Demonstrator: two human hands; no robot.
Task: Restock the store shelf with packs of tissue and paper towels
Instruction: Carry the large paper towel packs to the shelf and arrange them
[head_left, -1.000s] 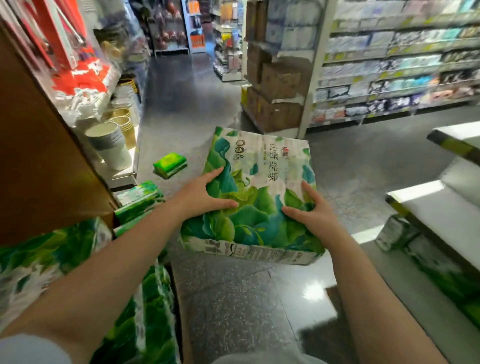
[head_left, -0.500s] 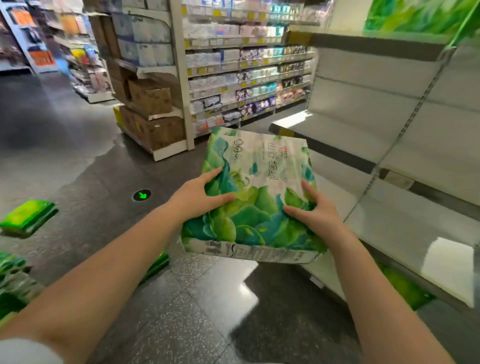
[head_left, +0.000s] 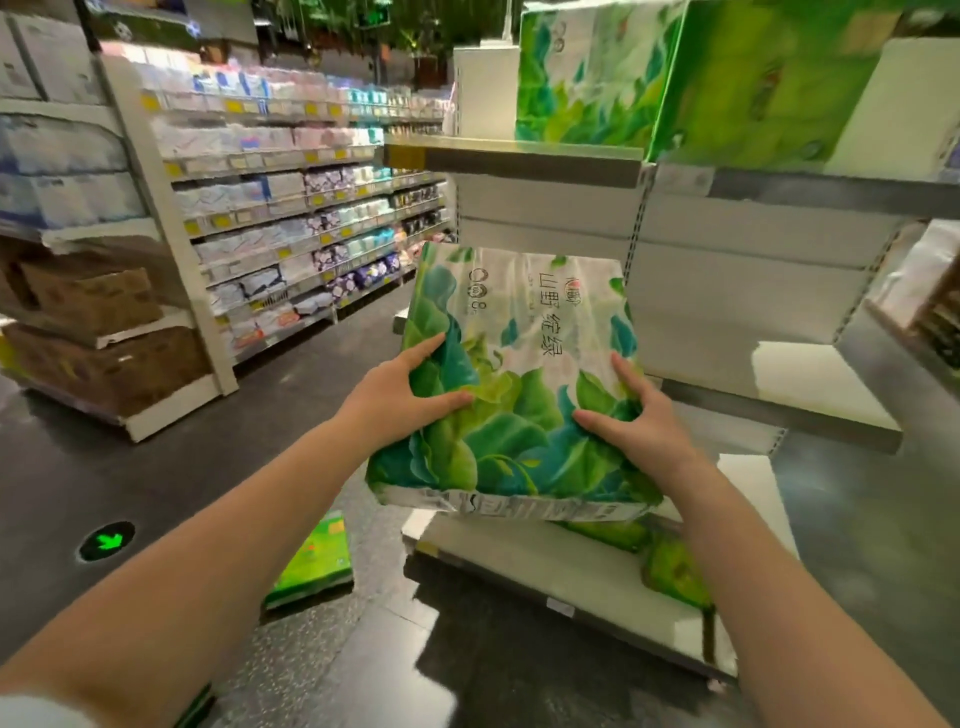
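A large tissue pack (head_left: 511, 374) with green leaf print and a white top is held up in front of me. My left hand (head_left: 400, 395) grips its left side, thumb on the front face. My right hand (head_left: 636, 421) grips its right side, fingers curled on the wrapper. Behind the pack stands a white store shelf (head_left: 779, 410) whose middle board is bare. The top board (head_left: 519, 153) carries similar green packs (head_left: 597, 78). More green packs (head_left: 670, 566) lie on the bottom board, partly hidden by my right arm.
A small green pack (head_left: 314, 564) lies on the dark floor near the shelf's left corner. A green arrow marker (head_left: 106, 540) is set in the floor at left. Across the aisle a stocked shelf (head_left: 311, 234) and brown cartons (head_left: 93, 332) stand.
My view has turned right and up, toward the white shelf. The pack has stayed in both hands and now sits in front of the bare middle board.
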